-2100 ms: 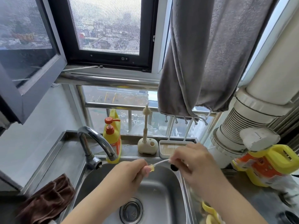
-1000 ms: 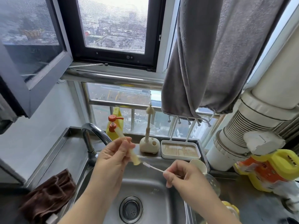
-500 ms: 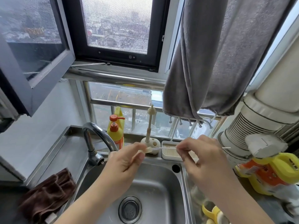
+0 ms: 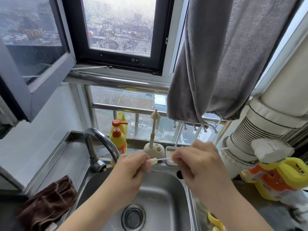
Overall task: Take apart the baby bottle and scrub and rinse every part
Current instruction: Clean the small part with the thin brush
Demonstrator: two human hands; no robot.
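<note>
Two hands: both are raised over the sink (image 4: pixel 168 189), level with each other and a little apart.
Left hand (image 4: pixel 131 169): fingers curled, thumb and fingertips pinching one small pale yellow straw piece (image 4: pixel 153 161) whose end sticks out toward the right.
Right hand (image 4: pixel 198 162): fingers curled round one thin white brush (image 4: pixel 164 159); its wire stem runs left into the end of the straw piece, and its far tip pokes out beyond the hand on the right.
Straw piece and brush: joined end to end, held in the air above the sink's back rim, touching nothing else.
Sink: one steel basin with one round drain (image 4: pixel 133 218) at the bottom middle.
Tap: one curved steel faucet (image 4: pixel 100 144) at the back left, spout just behind the left hand.
Bottles on the sill: one yellow pump bottle (image 4: pixel 118 137) with an orange top.
Brush stand: one beige holder (image 4: pixel 154 151) with one tall bottle brush (image 4: pixel 155 124) upright in it, beside one white tray (image 4: pixel 168 155).
Cloths: one brown rag (image 4: pixel 48 202) on the counter to the left; one grey towel (image 4: pixel 225 60) hanging above right.
Counter at right: one yellow and orange jug (image 4: pixel 280 180); one yellow item (image 4: pixel 215 222) at the bottom edge, too cut off to identify.
</note>
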